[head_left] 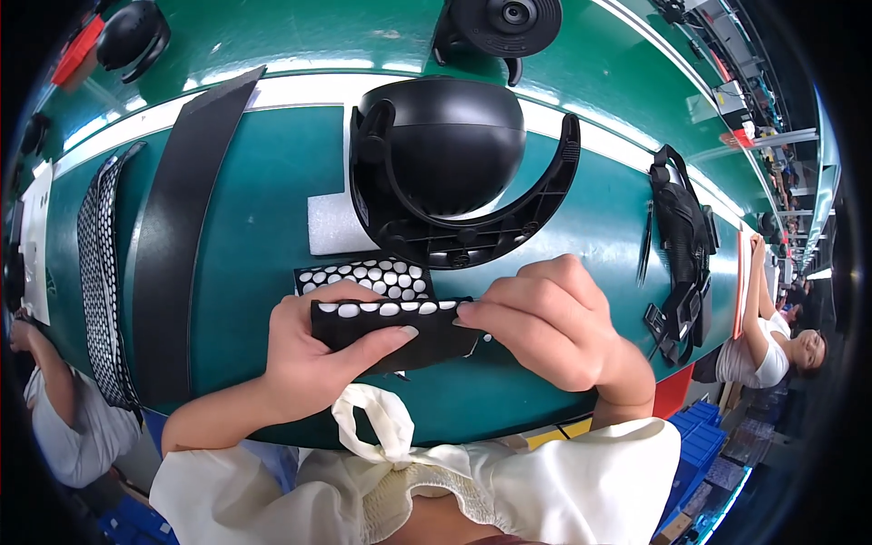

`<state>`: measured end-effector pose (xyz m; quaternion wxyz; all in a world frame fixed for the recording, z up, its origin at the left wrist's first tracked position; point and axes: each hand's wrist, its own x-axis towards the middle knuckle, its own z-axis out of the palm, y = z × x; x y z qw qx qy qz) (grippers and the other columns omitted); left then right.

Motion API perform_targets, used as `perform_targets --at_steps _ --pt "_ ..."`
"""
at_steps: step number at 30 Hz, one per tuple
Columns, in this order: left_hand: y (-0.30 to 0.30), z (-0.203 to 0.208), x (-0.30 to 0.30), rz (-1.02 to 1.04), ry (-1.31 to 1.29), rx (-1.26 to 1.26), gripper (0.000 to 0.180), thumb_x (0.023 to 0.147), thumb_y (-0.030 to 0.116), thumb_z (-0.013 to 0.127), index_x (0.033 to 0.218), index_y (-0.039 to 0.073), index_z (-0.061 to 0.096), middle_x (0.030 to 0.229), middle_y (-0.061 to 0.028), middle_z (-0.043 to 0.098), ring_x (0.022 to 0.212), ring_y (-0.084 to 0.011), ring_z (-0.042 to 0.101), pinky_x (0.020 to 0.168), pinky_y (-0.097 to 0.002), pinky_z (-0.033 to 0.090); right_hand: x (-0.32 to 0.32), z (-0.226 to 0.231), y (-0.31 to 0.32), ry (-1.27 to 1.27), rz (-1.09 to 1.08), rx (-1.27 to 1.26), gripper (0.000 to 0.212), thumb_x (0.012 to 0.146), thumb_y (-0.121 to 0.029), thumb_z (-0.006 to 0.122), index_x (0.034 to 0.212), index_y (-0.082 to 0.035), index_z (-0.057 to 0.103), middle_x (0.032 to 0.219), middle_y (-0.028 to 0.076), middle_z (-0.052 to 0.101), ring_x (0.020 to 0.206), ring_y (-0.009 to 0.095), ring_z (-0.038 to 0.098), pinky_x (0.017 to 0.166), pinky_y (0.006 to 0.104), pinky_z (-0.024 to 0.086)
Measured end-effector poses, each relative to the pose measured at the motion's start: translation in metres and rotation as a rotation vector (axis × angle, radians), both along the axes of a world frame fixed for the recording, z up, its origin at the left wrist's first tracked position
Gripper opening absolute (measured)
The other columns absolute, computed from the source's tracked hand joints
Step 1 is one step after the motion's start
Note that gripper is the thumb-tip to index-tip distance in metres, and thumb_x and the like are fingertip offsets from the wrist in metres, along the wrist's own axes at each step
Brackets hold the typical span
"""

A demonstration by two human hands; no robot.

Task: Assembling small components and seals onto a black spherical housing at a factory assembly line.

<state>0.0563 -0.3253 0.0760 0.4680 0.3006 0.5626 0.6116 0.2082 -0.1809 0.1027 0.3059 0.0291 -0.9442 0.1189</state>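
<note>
My left hand [313,350] grips a black sheet with white round dots [386,336] from its left side, thumb across the front. Along the sheet's upper edge runs a row of the dots; its lower front is plain black. At the right end of that edge, my right hand [554,322] pinches the sheet's corner between thumb and fingers. Just behind them, another dotted black area [368,275] shows; whether it belongs to the same sheet I cannot tell. Past it stands a glossy black rounded shell with a curved, ribbed frame [454,154], partly over a white foam block [341,224].
To the left lie a long black strip [182,236] and a dotted strip [102,272]. Black straps with buckles [679,236] rest at the right. Another black shell unit [500,27] stands on the far green surface [318,36]. Co-workers sit at both sides.
</note>
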Motion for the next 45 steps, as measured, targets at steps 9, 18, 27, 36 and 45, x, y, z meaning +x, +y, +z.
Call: perform_targets --at_steps 9,18,27,36,45 --pt "0.016 -0.029 -0.009 -0.4 -0.001 0.207 0.017 0.068 -0.003 0.067 0.082 0.002 0.058 0.116 -0.0148 0.043 0.112 -0.0235 0.042 0.094 -0.0352 0.034 0.009 0.01 0.015 -0.061 -0.069 -0.632 0.026 0.065 0.006 0.066 0.088 0.0 0.056 0.071 0.006 0.055 0.065 0.017 0.05 0.055 0.0253 0.039" --pt "0.018 -0.035 -0.007 -0.48 -0.182 0.396 0.018 0.066 -0.009 0.064 0.081 -0.001 0.058 0.126 -0.02 0.029 0.125 -0.0335 0.026 0.102 -0.0437 0.025 0.0 -0.005 0.009 -0.12 -0.096 -0.566 0.038 0.07 0.01 0.06 0.103 0.002 0.042 0.082 0.009 0.062 0.071 0.01 0.056 0.058 0.0185 0.037" --pt "0.015 -0.031 -0.005 -0.474 -0.205 0.386 0.017 0.067 -0.01 0.063 0.081 -0.001 0.059 0.131 -0.0202 0.023 0.126 -0.0357 0.024 0.101 -0.0438 0.027 -0.009 -0.003 -0.004 -0.05 -0.2 -0.452 0.032 0.069 0.012 0.061 0.088 -0.001 0.04 0.077 0.01 0.058 0.061 0.011 0.049 0.054 0.0198 0.038" --pt "0.014 -0.026 -0.011 -0.476 -0.156 0.391 0.019 0.066 -0.012 0.06 0.083 -0.003 0.061 0.133 -0.0234 0.02 0.124 -0.0376 0.026 0.1 -0.0441 0.029 0.003 0.015 0.015 -0.071 -0.384 -0.342 0.03 0.064 0.002 0.067 0.087 -0.003 0.049 0.09 0.013 0.046 0.083 0.025 0.05 0.069 0.0281 0.042" --pt "0.013 -0.029 -0.01 -0.451 -0.203 0.382 0.02 0.066 -0.014 0.062 0.083 -0.004 0.06 0.136 -0.0233 0.013 0.124 -0.0387 0.025 0.101 -0.0464 0.027 0.014 -0.001 0.03 0.0 -0.251 -0.972 0.008 0.077 0.006 0.056 0.085 0.004 0.055 0.098 0.009 0.05 0.08 0.012 0.055 0.072 0.0233 0.046"
